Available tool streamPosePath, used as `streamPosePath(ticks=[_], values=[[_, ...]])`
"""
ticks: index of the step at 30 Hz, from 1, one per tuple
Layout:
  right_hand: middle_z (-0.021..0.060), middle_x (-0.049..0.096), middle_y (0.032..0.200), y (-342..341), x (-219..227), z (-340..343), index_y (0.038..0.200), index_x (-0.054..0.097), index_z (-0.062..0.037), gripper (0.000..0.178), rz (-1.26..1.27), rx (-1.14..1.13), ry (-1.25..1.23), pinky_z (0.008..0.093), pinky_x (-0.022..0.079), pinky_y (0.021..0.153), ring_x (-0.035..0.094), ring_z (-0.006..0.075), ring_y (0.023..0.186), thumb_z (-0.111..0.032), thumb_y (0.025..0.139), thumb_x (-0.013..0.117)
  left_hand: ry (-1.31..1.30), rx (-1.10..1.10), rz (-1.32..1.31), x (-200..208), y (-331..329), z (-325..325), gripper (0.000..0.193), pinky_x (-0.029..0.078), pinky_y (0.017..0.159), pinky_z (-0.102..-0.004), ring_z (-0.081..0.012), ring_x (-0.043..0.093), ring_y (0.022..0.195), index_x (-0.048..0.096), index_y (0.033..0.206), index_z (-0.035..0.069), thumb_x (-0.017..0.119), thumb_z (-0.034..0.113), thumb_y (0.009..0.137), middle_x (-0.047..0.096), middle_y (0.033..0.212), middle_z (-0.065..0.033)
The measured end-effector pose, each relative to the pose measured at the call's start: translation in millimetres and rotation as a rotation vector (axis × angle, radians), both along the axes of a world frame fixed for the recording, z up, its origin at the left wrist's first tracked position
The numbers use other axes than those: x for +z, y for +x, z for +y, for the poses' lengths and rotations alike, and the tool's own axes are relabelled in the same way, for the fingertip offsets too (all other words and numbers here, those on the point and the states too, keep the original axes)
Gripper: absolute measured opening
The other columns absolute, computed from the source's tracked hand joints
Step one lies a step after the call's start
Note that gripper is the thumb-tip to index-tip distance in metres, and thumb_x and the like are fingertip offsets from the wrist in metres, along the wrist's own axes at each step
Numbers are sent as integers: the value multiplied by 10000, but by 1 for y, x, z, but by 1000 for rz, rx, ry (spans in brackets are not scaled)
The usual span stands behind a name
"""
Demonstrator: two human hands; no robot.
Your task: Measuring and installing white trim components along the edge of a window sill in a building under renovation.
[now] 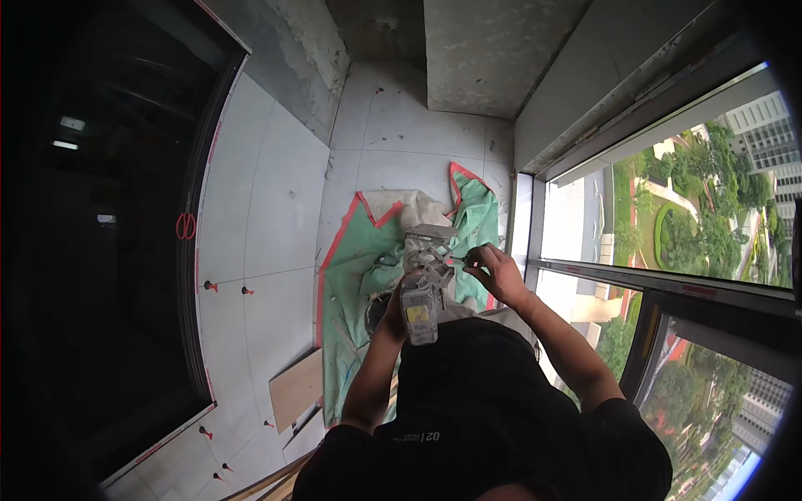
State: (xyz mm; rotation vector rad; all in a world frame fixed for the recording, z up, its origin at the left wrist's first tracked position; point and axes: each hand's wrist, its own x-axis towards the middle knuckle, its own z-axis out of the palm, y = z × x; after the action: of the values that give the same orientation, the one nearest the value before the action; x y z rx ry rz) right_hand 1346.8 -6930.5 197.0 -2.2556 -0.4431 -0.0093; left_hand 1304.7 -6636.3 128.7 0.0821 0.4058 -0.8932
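In front of my body is a grey, dust-covered cordless power tool (pixel 420 301). A battery block with a yellow label is at its near end, and flat metal parts show at its far end. My left hand (pixel 393 316) is wrapped around the tool's left side, its fingers partly hidden behind the body. To the right of the tool's far end, my right hand (pixel 498 275) is closed in a pinch. From its fingertips a thin dark rod (pixel 456 259) points toward the tool's metal parts; its exact kind is too small to make out.
A rumpled green sheet with red edging (pixel 347 259) lies on the tiled floor under the tool. Tall windows (pixel 585 275) run along the right. On the left, a tiled surface (pixel 259 217) carries several red-and-black tile clips, beside a board (pixel 296 388). A concrete block (pixel 484 58) stands ahead.
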Motion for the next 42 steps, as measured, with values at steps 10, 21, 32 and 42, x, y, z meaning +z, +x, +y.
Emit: streamPosePath(ticks=[10,21,32,42], values=[[83,616,716,224,-51,9,957,623,5,571,962,-891,926,372,512,536,581,198,532,-534,1132,547,451,-564,-128,-42,368,-31,501,633,775,-415,-249,763,808,744,1146,50,577,514,1061,790,950,-86],[115,703,895,396,-98,-33,1115,645,12,320,403,-850,588,360,569,671,712,212,734,-299,1093,716,473,-952,-286,-63,625,-92,631,630,902,-443,-305,779,1002,674,1362,-36,534,491,1043,785,1212,-189],[192,681,1358,510,-341,-142,1434,608,17,643,699,-725,910,409,531,1097,669,312,1247,-529,1097,637,719,-954,-182,-301,724,-149,693,621,947,-431,-300,778,1015,575,1501,-11,700,377,940,768,1194,-149],[193,562,1516,461,-593,-225,1650,441,-14,995,645,-879,539,424,452,1203,562,317,1423,-327,837,922,573,-1139,-538,-585,697,-301,831,493,1137,-394,-234,619,1331,459,1613,8,798,359,942,622,1481,-125]])
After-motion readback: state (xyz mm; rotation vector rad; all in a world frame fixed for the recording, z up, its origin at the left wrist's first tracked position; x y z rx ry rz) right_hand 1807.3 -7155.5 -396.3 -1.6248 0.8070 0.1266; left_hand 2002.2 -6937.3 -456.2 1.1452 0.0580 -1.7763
